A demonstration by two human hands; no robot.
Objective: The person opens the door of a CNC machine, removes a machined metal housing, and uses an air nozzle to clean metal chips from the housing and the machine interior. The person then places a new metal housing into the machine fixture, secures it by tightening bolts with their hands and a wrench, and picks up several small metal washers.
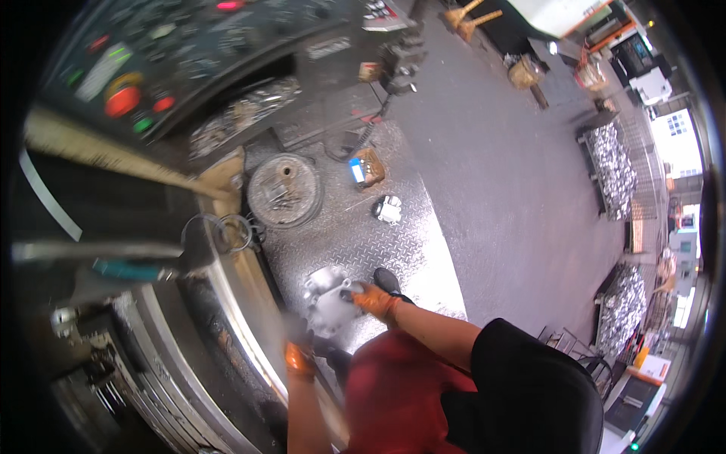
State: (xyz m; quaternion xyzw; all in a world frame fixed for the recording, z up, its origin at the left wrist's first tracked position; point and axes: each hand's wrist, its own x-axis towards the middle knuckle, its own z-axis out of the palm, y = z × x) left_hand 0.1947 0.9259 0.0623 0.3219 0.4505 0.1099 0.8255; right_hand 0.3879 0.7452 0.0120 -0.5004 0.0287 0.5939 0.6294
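A silver-grey metal casting (330, 306) with rounded lugs is in front of my body, above the tread-plate floor. My right hand (372, 299), in an orange glove with dark fingertips, grips the casting's right edge. Left of the casting, my left hand (298, 352) wears a similar glove, close to the machine's long metal edge (240, 321). Motion smears the left fingers, so I cannot make out how they are bent or whether they touch the casting.
Another small casting (389, 209) lies on the tread plate (355, 242), near a cardboard box (370, 167). A round metal drum (284, 191) stands by the machine. At upper left is a control panel (174, 45) with coloured buttons. Bins of metal parts (611, 170) stand at far right.
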